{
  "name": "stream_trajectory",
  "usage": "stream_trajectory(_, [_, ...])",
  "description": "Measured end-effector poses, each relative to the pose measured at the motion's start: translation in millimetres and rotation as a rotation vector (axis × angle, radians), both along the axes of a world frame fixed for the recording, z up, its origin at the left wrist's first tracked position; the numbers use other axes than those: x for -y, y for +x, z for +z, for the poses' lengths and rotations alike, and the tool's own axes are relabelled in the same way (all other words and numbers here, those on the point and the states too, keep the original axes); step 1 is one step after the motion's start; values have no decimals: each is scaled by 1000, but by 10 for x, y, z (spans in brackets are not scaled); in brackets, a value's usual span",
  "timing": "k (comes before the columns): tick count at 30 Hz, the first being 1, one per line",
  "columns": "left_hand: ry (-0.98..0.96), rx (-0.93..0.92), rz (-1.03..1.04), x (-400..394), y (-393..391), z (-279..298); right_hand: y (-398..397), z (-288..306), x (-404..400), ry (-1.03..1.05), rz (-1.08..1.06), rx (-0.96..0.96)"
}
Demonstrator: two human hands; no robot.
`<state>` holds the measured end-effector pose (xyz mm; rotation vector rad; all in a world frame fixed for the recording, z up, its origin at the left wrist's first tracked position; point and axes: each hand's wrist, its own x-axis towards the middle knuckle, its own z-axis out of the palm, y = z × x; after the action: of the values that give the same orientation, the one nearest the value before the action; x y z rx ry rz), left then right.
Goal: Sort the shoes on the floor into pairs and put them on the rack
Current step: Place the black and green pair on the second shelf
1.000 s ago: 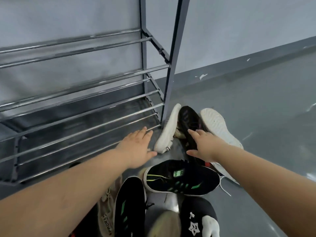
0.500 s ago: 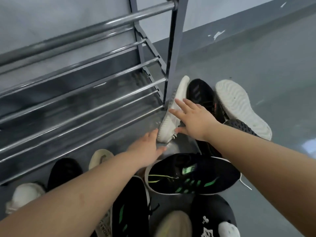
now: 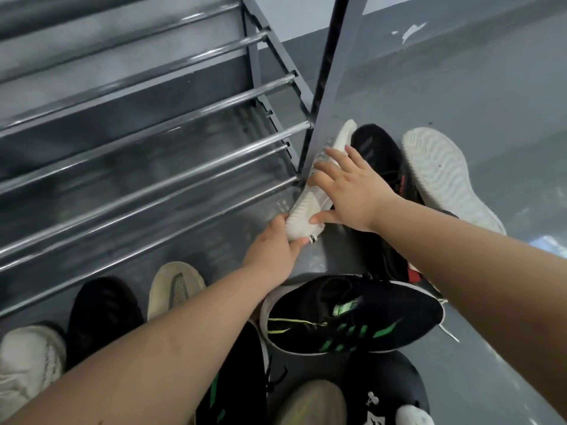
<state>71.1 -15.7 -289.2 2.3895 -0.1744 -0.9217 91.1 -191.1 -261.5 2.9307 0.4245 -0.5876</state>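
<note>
Head view: your left hand (image 3: 273,250) grips the white sneaker's (image 3: 319,191) heel, right hand (image 3: 352,191) flat on it, fingers spread — lift next, probably to its upturned mate (image 3: 445,176).

Glossy grey floor (image 3: 491,87), darker grey baseboard (image 3: 445,41), chipped paint

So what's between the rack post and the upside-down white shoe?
In the head view: a white shoe on its side, then a black shoe.

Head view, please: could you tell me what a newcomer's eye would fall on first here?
Both hands meet on a white knit sneaker leaning against the shoe rack's dark post: the left hand grips its heel and the right hand spreads over its side. Just below lies a black sneaker with green stripes.
</note>
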Motion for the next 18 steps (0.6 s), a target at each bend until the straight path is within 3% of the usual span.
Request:
stream_trajectory(10, [-107,8,-131,-695,204,789,-83,434,-348,192,-1,265])
stream_trajectory(18, [-106,29,-196,-1416,-250,1672,-539,1324,-1059,264,73,212])
